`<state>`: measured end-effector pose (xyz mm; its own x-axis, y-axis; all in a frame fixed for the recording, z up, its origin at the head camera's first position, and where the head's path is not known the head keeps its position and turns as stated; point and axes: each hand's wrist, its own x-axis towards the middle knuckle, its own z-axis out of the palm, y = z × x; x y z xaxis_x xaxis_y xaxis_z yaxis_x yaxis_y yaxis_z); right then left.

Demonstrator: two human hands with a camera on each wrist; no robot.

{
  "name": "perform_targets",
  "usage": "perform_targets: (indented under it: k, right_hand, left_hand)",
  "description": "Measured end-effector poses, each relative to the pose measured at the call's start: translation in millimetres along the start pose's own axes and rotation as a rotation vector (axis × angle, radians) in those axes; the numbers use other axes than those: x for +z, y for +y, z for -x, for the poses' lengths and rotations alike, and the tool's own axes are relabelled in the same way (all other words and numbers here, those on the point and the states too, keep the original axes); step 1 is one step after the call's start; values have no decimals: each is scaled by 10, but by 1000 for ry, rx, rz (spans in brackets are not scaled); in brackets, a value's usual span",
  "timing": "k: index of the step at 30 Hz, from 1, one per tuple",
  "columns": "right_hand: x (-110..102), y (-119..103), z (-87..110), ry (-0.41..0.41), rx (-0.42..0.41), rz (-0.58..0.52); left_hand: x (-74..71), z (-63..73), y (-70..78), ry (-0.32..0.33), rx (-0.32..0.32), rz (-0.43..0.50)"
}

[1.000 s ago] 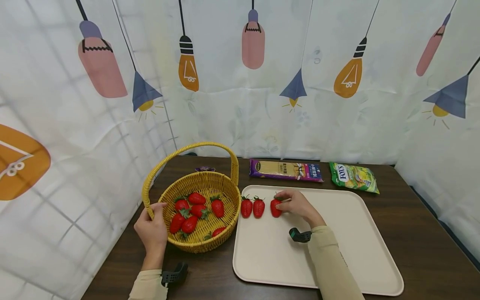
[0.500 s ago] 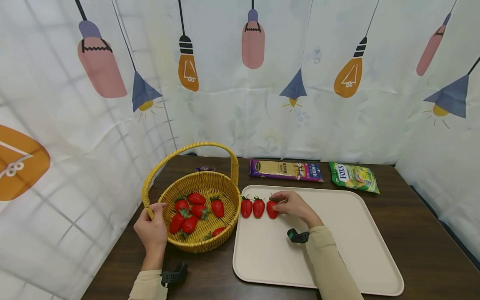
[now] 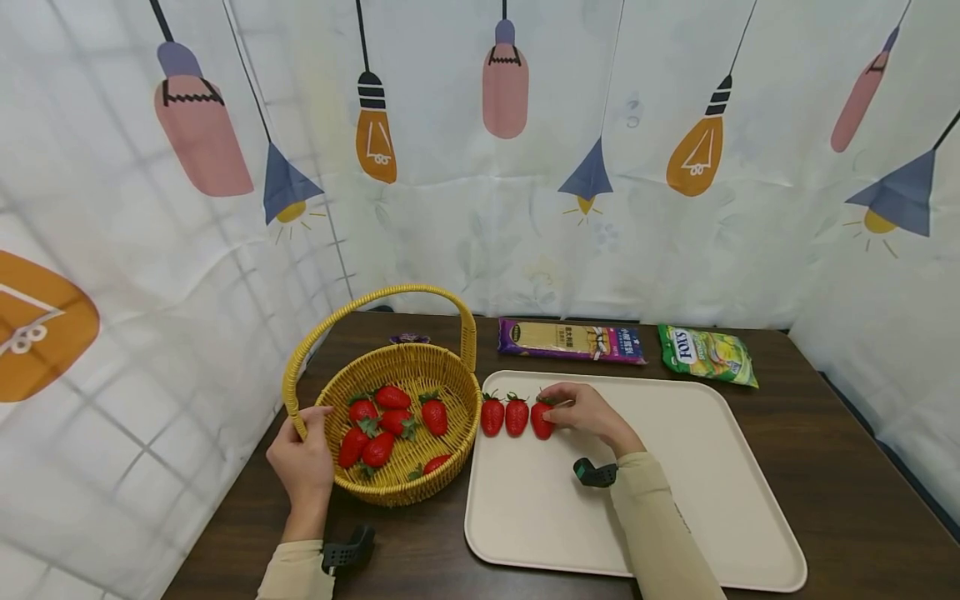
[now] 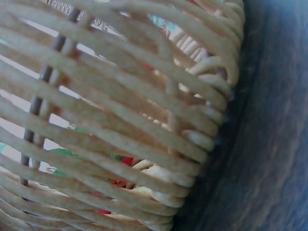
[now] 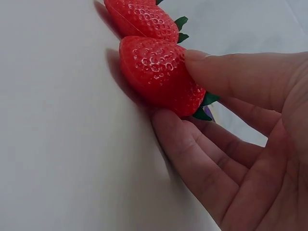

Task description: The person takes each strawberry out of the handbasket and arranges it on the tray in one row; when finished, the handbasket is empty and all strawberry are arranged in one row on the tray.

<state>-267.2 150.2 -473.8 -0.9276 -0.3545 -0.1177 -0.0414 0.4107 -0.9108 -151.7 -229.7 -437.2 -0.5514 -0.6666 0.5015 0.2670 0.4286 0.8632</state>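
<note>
A yellow wicker basket (image 3: 401,493) with a tall arched handle stands on the left, several red strawberries (image 3: 378,448) lying inside. My left hand (image 3: 306,462) grips its left rim at the foot of the handle; the left wrist view shows only the woven wall (image 4: 130,110) up close. On the beige tray (image 3: 540,508), my right hand (image 3: 592,415) pinches a strawberry (image 5: 154,67) between thumb and fingers. That strawberry rests on the tray, leaf end away from me, as the third in a row beside two strawberries (image 3: 517,416) near the tray's far left corner.
Behind the tray lie a purple pasta packet (image 3: 572,341) and a green FOX'S candy bag (image 3: 708,356). A small purple item (image 3: 410,338) sits behind the basket. The dark wooden table (image 3: 420,558) meets a patterned curtain (image 3: 465,225) at the back and left.
My right hand has slid the pinched strawberry left along the tray, closer to the two others in the row. My left hand and the basket have stayed in place.
</note>
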Motion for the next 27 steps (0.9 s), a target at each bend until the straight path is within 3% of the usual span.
perform_targets:
  k: [7,16,22,27]
  right_hand:
    - [-2,9,9,-10,-16,-14]
    - [-21,31,-11,21,22,-32]
    - [-81,47,-19,146,81,-69]
    - [-100,-42,-8,268,63,-123]
  left_hand:
    - [-9,6,20,-2,4,-2]
    - [-7,2,32,-3,8,0]
    - [-6,0,45,-5,10,-7]
    - [4,-28,-133,-1,-7,-7]
